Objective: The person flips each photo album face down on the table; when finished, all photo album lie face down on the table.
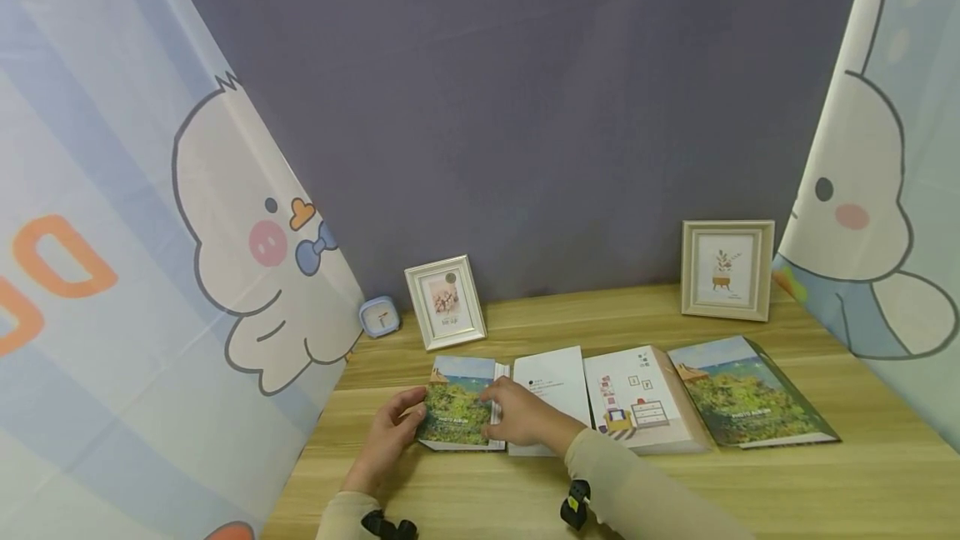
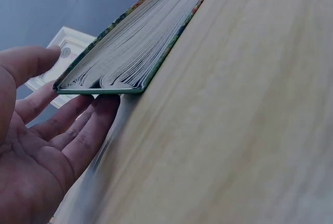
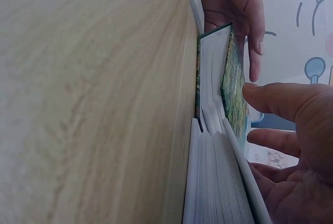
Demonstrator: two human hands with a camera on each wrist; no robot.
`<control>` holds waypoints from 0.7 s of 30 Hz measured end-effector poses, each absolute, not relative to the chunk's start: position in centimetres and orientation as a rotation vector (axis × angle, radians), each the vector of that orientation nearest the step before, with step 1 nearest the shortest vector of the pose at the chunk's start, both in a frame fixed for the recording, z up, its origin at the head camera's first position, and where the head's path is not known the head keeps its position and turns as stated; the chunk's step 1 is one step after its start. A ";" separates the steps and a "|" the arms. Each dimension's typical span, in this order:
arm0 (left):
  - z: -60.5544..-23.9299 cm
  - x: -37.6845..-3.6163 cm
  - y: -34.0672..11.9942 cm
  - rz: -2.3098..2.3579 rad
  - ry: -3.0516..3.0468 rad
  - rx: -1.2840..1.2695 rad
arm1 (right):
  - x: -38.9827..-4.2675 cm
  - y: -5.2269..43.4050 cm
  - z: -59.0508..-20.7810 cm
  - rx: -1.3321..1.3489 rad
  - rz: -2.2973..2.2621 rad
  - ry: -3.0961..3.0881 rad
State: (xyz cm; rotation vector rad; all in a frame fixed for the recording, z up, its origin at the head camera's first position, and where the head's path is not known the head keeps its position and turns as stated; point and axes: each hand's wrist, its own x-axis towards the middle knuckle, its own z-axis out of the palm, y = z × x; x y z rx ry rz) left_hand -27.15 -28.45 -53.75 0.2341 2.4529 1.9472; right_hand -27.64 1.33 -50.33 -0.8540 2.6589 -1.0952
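A small photo album point(image 1: 459, 411) with a painted garden cover lies on the table, its green spine point(image 2: 99, 91) to the left. Fingers of my left hand point(image 1: 393, 427) rest against that spine, the thumb raised apart from it. My right hand point(image 1: 525, 415) is at the album's right side, its thumb touching the painted cover point(image 3: 235, 86) and its fingers spread. Against the album's page edges stands a white-covered book point(image 3: 244, 174); whether their pages overlap, I cannot tell. In the head view, the right forearm partly hides a white cover with small text point(image 1: 558, 382).
An illustrated white book point(image 1: 637, 407) with a furniture drawing lies to the right. Beyond it is a larger painted photo album point(image 1: 750, 398). Behind stand two picture frames point(image 1: 446, 302) and a small blue clock point(image 1: 380, 317). Curtains with cartoon figures border the wooden table point(image 1: 885, 448).
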 end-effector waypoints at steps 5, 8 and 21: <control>-53.7 -27.1 -28.4 2.016 2.427 0.292 | -27.8 1.3 -50.5 -0.863 -1.108 2.650; -53.7 -27.2 -28.3 2.079 2.372 0.279 | -27.8 1.3 -50.6 -0.876 -1.090 2.663; -52.9 -26.7 -28.1 2.179 2.266 0.386 | -27.6 1.4 -50.4 -0.856 -1.123 2.641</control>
